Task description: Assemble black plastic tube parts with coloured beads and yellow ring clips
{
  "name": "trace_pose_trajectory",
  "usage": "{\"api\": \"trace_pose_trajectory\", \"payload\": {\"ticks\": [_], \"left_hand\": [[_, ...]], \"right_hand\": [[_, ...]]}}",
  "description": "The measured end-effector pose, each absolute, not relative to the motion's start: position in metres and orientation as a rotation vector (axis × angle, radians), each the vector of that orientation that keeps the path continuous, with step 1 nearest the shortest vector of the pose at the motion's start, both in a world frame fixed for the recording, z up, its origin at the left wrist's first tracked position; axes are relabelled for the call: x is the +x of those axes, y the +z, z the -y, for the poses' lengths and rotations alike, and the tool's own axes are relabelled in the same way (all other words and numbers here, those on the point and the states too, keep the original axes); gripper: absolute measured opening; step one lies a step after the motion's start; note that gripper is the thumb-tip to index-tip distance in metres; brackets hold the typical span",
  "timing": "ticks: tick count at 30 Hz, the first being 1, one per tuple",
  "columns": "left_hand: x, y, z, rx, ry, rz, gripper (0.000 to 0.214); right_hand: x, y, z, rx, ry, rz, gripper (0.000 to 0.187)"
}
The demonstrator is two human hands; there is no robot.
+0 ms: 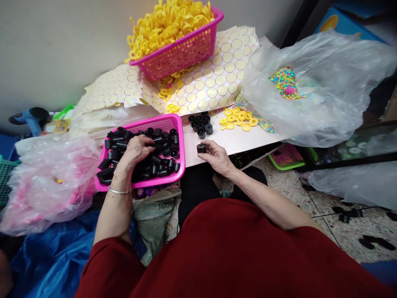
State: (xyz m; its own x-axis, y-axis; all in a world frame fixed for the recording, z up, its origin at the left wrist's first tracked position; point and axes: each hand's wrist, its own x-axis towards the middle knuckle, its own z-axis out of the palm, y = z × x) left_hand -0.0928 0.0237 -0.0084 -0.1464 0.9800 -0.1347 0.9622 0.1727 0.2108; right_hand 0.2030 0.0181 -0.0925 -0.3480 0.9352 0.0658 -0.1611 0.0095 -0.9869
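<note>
My left hand (138, 150) reaches into a pink basket (182, 155) heaped with short black plastic cylinders (155, 169). Its fingers are closed in a pinch on one dark cylinder, partly hidden by the fingertips. To the right of the basket, my right hand (217, 157) holds a single black cylinder (201, 148) between thumb and fingers, just above the table's front edge. Behind it, a small group of black cylinders (201, 124) stands upright on the white tabletop (238, 142). A loose pile of yellow plastic rings (238, 118) lies to the right of that group.
A second pink basket (180, 58), piled with yellow ring pieces (170, 25), rests at the back on sheets of round stickers (226, 62). Clear bags of colourful beads (283, 82) and pink pieces (62, 186) flank the table. A blue heat gun (31, 118) lies far left.
</note>
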Motion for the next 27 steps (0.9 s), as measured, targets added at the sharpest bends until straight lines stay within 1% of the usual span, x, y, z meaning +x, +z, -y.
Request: {"api": "trace_pose_trajectory", "payload": {"ticks": [3,6,8,10,11,14,16,18,20,23,25,27], "left_hand": [[-0.077,-0.013,-0.024,2.026,-0.180,-2.217,0.037],[-0.063,-0.015,-0.024,2.170,-0.379,-2.262,0.030],[-0.061,-0.014,-0.025,2.190,-0.368,-2.272,0.022],[-0.061,-0.009,-0.024,2.117,-0.218,-2.285,0.015],[-0.060,-0.005,-0.022,2.069,-0.085,-2.300,0.013],[-0.045,0.007,-0.008,1.979,0.407,-2.294,0.016],[-0.022,0.013,0.007,1.971,0.621,-2.173,0.019],[0.008,0.017,0.021,1.965,0.689,-1.974,0.022],[0.038,0.016,0.031,1.969,0.715,-1.747,0.017],[0.071,0.005,0.034,1.866,0.856,-1.560,0.012],[0.085,-0.007,0.032,1.682,1.003,-1.486,0.018],[0.095,-0.019,0.030,1.456,1.115,-1.359,0.029]], "right_hand": [[0.211,-0.095,-0.009,-0.921,1.580,1.312,0.040],[0.213,-0.091,-0.003,-0.880,1.632,1.268,0.042],[0.215,-0.088,0.000,-0.831,1.658,1.231,0.043],[0.218,-0.084,0.002,-0.809,1.669,1.192,0.043],[0.220,-0.082,0.003,-0.805,1.673,1.176,0.043],[0.227,-0.074,0.008,-0.755,1.722,1.118,0.044],[0.231,-0.067,0.012,-0.667,1.792,1.038,0.043],[0.232,-0.061,0.018,-0.571,1.881,0.933,0.041],[0.234,-0.057,0.023,-0.491,1.979,0.828,0.041],[0.241,-0.060,0.029,-0.406,2.094,0.681,0.041],[0.248,-0.066,0.031,-0.387,2.127,0.604,0.041],[0.256,-0.072,0.033,-0.397,2.125,0.543,0.040]]}}
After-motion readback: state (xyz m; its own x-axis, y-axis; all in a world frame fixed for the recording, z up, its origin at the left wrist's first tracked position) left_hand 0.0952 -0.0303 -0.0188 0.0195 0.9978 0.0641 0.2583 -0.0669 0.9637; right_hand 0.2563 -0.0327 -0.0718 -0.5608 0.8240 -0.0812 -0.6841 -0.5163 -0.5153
